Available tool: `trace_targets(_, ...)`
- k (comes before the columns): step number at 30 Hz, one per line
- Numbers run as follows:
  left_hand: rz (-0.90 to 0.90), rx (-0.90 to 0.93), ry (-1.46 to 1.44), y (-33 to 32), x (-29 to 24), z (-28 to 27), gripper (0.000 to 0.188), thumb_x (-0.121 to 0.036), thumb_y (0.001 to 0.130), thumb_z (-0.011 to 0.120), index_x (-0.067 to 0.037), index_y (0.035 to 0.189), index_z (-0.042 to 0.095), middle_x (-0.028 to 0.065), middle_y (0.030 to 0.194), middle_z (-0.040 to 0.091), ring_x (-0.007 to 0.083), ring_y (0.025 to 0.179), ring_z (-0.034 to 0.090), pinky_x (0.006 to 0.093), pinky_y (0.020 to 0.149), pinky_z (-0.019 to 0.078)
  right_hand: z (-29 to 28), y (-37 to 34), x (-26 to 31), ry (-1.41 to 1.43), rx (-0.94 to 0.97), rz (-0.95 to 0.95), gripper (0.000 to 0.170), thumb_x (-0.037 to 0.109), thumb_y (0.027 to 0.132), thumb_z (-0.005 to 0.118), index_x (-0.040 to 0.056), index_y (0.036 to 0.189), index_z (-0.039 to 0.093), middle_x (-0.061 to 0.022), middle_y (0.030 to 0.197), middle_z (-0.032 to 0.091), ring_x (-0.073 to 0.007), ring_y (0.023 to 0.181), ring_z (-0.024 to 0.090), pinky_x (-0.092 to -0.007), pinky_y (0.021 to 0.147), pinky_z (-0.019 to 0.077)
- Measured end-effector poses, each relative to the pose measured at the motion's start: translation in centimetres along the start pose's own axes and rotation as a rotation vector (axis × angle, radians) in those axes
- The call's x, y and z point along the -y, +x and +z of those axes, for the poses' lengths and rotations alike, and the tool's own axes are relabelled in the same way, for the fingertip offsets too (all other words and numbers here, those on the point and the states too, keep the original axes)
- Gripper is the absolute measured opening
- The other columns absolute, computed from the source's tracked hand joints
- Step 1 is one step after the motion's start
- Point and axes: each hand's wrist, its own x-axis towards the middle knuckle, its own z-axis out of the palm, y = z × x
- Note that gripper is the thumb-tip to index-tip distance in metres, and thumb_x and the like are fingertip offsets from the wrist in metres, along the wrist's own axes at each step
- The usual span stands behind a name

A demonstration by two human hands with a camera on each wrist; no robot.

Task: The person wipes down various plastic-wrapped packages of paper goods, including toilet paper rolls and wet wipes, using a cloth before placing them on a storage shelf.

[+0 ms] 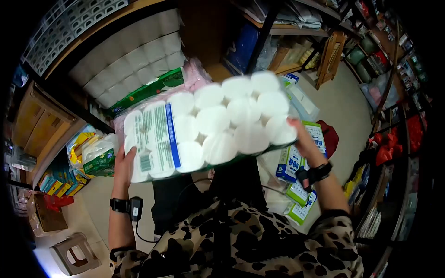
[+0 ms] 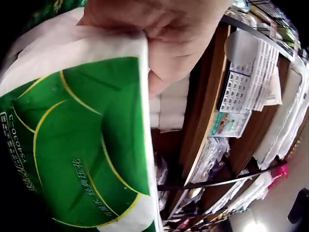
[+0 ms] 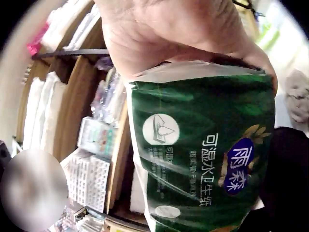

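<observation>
A long plastic-wrapped pack of white toilet paper rolls (image 1: 211,121) is held up in front of my body, slightly tilted, its right end higher in the head view. My left hand (image 1: 124,167) grips its left end, with the thumb over the near face. At the other end, my right hand (image 1: 303,139) holds the right corner. The left wrist view shows the pack's green printed end (image 2: 87,140) below the curled left hand (image 2: 164,34). In the right wrist view, the dark green end (image 3: 203,150) hangs beneath the right hand (image 3: 178,29).
More wrapped white rolls (image 1: 134,60) stand stacked at the back left, beside a pink plastic pack (image 1: 197,74). Green-and-white packs (image 1: 301,206) lie on the floor at right. A small stool (image 1: 75,254) and a cardboard box (image 1: 48,215) are lower left. Crowded shelves (image 1: 391,185) line the right.
</observation>
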Motion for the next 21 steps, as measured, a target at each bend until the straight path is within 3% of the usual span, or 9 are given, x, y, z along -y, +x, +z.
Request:
trace_targets(3,-0.039,-0.126,0.181,-1.0,-2.1,0.6,0.047,-0.009,0.091,0.058,0.001,0.135,0.044,0.0113,0.126,0.055,0.0172,0.108,0.055,0.0276,0.090,0.0449,-0.6,0.4,-7.4,0.215,0.109,0.159,0.057,0.046,0.088,0.050,0.0062,0.129,0.049,-0.0080,0.122,0.057,-0.0205,0.110,0.056,-0.0336,0.091,0.0448)
trace_targets(7,-0.029,-0.123,0.367,-1.3,-2.8,0.1,0.055,-0.012,0.092,0.057,-0.002,0.141,0.035,0.0124,0.132,0.050,0.0184,0.113,0.052,0.0284,0.093,0.0437,0.3,-0.5,-8.1,0.189,0.195,0.239,0.066,0.051,0.095,0.040,0.0030,0.139,0.037,-0.0123,0.135,0.047,-0.0236,0.122,0.049,-0.0342,0.104,0.0368)
trace_targets(10,-0.043,-0.087,0.370,-1.4,-2.7,-0.8,0.057,-0.012,0.094,0.054,-0.003,0.144,0.029,0.0121,0.136,0.045,0.0188,0.119,0.048,0.0297,0.099,0.0394,-3.2,2.3,-9.5,0.328,0.345,0.182,0.068,0.058,0.095,0.036,0.0073,0.140,0.039,-0.0102,0.132,0.051,-0.0226,0.116,0.052,-0.0357,0.098,0.0396)
trace_targets(11,-0.041,-0.085,0.331,-1.6,-2.6,-0.8,0.056,-0.011,0.094,0.053,-0.003,0.144,0.029,0.0119,0.136,0.045,0.0188,0.119,0.047,0.0296,0.099,0.0388,-5.3,4.2,-9.7,0.250,0.317,0.346,0.069,0.062,0.095,0.031,0.0098,0.140,0.040,-0.0118,0.130,0.052,-0.0234,0.112,0.053,-0.0357,0.092,0.0419)
trace_targets(12,-0.040,-0.088,0.290,-1.7,-2.7,-0.8,0.055,-0.010,0.095,0.052,-0.003,0.144,0.029,0.0118,0.136,0.045,0.0188,0.120,0.047,0.0296,0.100,0.0382,-5.9,5.7,-9.4,0.026,0.224,0.294,0.077,0.064,0.093,0.030,0.0044,0.142,0.035,-0.0170,0.134,0.048,-0.0274,0.122,0.048,-0.0425,0.096,0.0423)
trace_targets(14,-0.079,-0.110,0.297,-1.8,-2.7,-0.8,0.054,-0.008,0.095,0.050,-0.003,0.144,0.029,0.0117,0.136,0.045,0.0184,0.119,0.047,0.0294,0.099,0.0390,-6.8,9.7,-12.9,-0.424,-0.003,0.243,0.068,0.056,0.094,0.035,0.0065,0.141,0.036,-0.0184,0.135,0.048,-0.0304,0.121,0.048,-0.0412,0.098,0.0410)
trace_targets(17,-0.083,-0.131,0.257,-2.0,-2.5,-0.5,0.054,-0.008,0.095,0.050,-0.004,0.145,0.028,0.0120,0.137,0.045,0.0183,0.120,0.047,0.0297,0.099,0.0393,-8.6,16.4,-22.9,-0.851,-0.215,-0.100,0.073,0.047,0.084,0.062,0.0045,0.138,0.038,-0.0225,0.125,0.054,-0.0395,0.112,0.053,-0.0470,0.088,0.0452)
trace_targets(18,-0.083,-0.126,0.240,-2.0,-2.5,-0.4,0.054,-0.008,0.095,0.050,-0.004,0.145,0.028,0.0122,0.137,0.044,0.0183,0.120,0.047,0.0298,0.099,0.0394,-8.2,18.0,-25.9,-0.906,-0.317,-0.098,0.065,0.038,0.088,0.059,0.0049,0.139,0.036,-0.0289,0.123,0.052,-0.0447,0.111,0.052,-0.0513,0.089,0.0444)
trace_targets(21,-0.070,-0.126,0.227,-2.0,-2.5,-0.4,0.055,-0.008,0.095,0.051,-0.004,0.145,0.028,0.0126,0.137,0.045,0.0186,0.120,0.047,0.0301,0.099,0.0394,-8.9,22.7,-35.1,-0.648,-0.268,-0.130,0.047,0.028,0.091,0.052,0.0049,0.130,0.042,-0.0305,0.106,0.059,-0.0450,0.099,0.057,-0.0510,0.082,0.0455)
